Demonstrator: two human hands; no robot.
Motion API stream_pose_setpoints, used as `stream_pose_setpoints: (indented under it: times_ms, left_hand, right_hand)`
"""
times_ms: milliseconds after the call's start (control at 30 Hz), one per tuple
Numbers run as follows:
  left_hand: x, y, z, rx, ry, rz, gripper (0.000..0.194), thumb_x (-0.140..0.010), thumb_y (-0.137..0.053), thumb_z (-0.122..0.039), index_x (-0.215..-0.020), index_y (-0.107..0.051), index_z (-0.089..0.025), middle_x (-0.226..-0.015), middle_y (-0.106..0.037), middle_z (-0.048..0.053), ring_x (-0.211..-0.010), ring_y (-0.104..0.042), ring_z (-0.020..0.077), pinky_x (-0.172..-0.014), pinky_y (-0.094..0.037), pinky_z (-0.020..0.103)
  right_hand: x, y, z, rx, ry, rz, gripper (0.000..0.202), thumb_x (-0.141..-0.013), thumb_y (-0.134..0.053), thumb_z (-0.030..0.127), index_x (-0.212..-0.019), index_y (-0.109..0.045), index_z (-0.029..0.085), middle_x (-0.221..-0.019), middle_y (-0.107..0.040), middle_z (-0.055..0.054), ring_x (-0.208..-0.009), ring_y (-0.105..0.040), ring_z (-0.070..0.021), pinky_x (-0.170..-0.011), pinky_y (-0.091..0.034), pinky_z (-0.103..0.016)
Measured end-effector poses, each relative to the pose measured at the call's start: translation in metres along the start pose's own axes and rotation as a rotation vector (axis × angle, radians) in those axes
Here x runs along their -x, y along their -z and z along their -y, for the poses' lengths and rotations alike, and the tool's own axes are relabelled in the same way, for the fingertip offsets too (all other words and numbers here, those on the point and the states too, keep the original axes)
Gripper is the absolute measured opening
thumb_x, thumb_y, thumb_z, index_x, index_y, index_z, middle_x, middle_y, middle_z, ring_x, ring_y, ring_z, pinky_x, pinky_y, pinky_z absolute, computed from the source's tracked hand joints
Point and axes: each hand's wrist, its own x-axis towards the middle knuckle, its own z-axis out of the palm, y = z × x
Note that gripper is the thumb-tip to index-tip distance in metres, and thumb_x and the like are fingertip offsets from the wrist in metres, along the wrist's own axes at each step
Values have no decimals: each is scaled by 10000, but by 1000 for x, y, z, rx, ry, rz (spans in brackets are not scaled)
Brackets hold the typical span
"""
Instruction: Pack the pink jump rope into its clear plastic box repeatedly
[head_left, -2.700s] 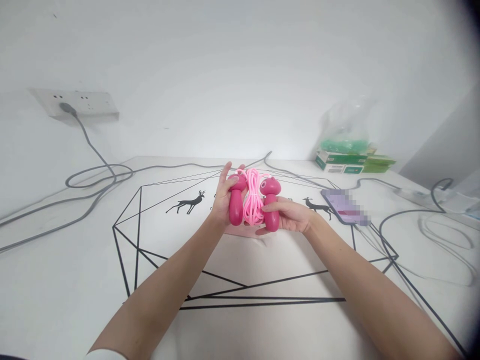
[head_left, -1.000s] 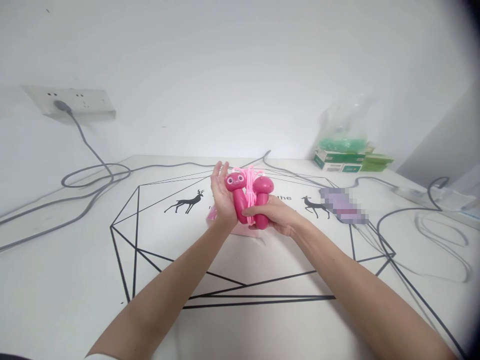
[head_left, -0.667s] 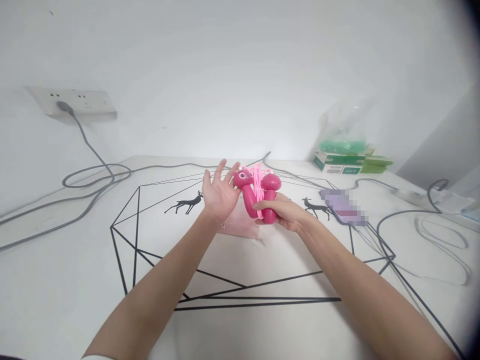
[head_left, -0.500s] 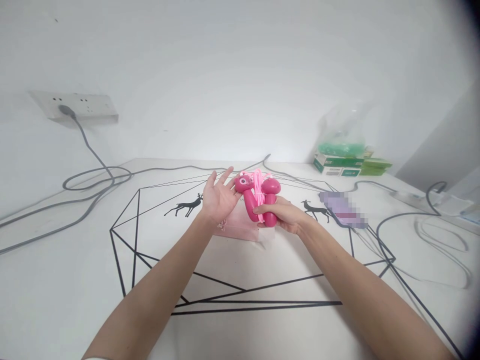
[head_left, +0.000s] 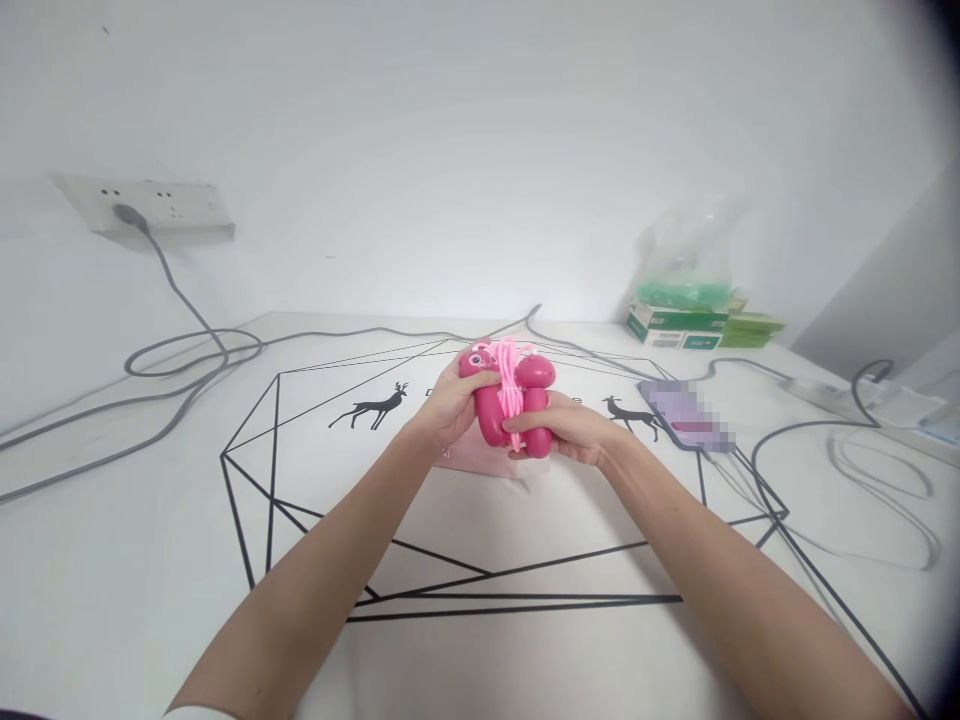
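Black-lined white tabletop (head_left: pixel 480 530) lies below a pink skipping rope (head_left: pixel 511 398), its coils (head_left: pixel 509 372) bundled in the middle. The left hand (head_left: pixel 448 408) wraps the eyed handle (head_left: pixel 489 412), thumb across its front; the right hand (head_left: pixel 570 425) grips the other handle (head_left: pixel 535 373), thumb over the lower coils.

A home or an office, which one unclear, shows in the table (head_left: pixel 480 655) with printed deer (head_left: pixel 373 407) against a plain wall (head_left: pixel 450 150), the socket (head_left: pixel 187 208), the cables (head_left: pixel 175 286), the phone (head_left: pixel 684 413) and the small boxes (head_left: pixel 679 323).
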Motion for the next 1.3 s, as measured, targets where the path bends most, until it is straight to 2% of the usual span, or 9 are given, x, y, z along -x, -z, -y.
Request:
stream_pose_setpoints:
  times_ms: [133,300,500,600,800,1033,1167,1300]
  left_hand:
    - [1,0,2,-4,-3,-32,511,-749,-704,-96,-1214,-550,-245,-1136,-663,60,-1008,-660,216,-878,-548,352]
    - [1,5,2,14,-11,9,572,-733,-698,-78,-1242,-518,-270,-1099,-662,31,-960,-667,190,-846,-547,328]
    - [0,11,-2,30,-44,71,617,-699,-698,-53,-1248,-534,-280,-1104,-644,11,-945,-655,157,-846,-537,292]
    - [1,11,-3,33,-56,97,658,-694,-692,-52,-1280,-521,-298,-1103,-639,9,-934,-653,152,-835,-539,288]
    - [2,12,-4,8,-50,87,739,-682,-681,-47,-1341,-487,-319,-1089,-638,2,-910,-658,143,-835,-536,280]
    - [2,14,-3,23,-52,94,663,-690,-684,-45,-1277,-517,-304,-1103,-636,4,-938,-655,151,-842,-537,287]
    - [3,13,-3,13,-47,88,683,-688,-682,-53,-1296,-498,-304,-1109,-637,9,-937,-657,155,-857,-533,304]
    - [2,13,-3,-2,-52,75,719,-677,-686,-55,-1319,-488,-311,-1099,-641,3,-927,-661,153,-862,-533,307]
  right_hand:
    - [1,4,-1,-75,-27,70,330,-730,-810,178,-1031,-683,136,-905,-724,-77,-820,-687,-192,-807,-627,-413]
    - [1,14,-2,-179,-67,148,276,-826,-723,208,-1082,-664,124,-973,-735,-102,-847,-709,-200,-861,-601,-469]
    - [3,20,-2,-220,-77,262,366,-809,-661,137,-1174,-633,152,-1139,-718,-118,-1041,-696,-269,-941,-537,-543]
    - [3,21,-4,-229,-60,302,397,-801,-620,104,-1195,-622,152,-1154,-714,-117,-1064,-688,-272,-964,-515,-556]
    - [2,23,-4,-230,-95,305,399,-780,-592,71,-1172,-626,141,-1166,-709,-120,-1075,-682,-257,-973,-508,-552]
    - [1,22,-4,-205,-81,268,338,-837,-647,160,-1172,-632,116,-1168,-705,-148,-1051,-691,-271,-957,-526,-549]
    - [2,22,-3,-170,-94,241,304,-845,-675,188,-1136,-641,109,-1101,-727,-152,-1002,-706,-271,-903,-559,-549]
    - [4,20,2,-124,-126,269,305,-858,-684,238,-1127,-633,102,-1066,-734,-162,-969,-713,-282,-833,-588,-543]
